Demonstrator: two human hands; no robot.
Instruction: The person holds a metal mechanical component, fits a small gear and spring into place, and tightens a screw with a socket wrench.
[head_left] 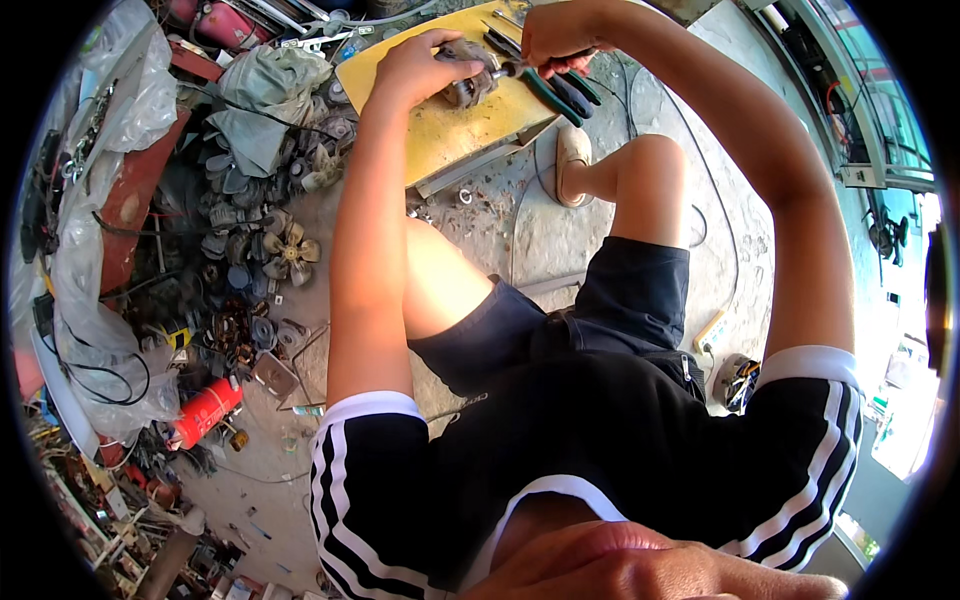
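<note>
My left hand (422, 68) is wrapped round a dirty grey-brown part (472, 78) that looks like a small electric motor, held over a yellow board (430, 135). A short shaft or tool tip sticks out of the part's right side, toward my right hand (562, 38). That hand is closed with its fingers curled; what it grips is mostly hidden. Just below it, pliers with dark green and black handles (565, 97) lie at the board's right edge. Another dark slim tool (500, 42) rests on the board between my hands.
Old fans and motor parts (290, 252) are heaped on the floor to the left, beside a grey cloth bundle (262, 95) and clear plastic sheeting (130, 90). A red cylinder (207, 412) lies lower left. Cables cross the floor at right, near a power strip (711, 330).
</note>
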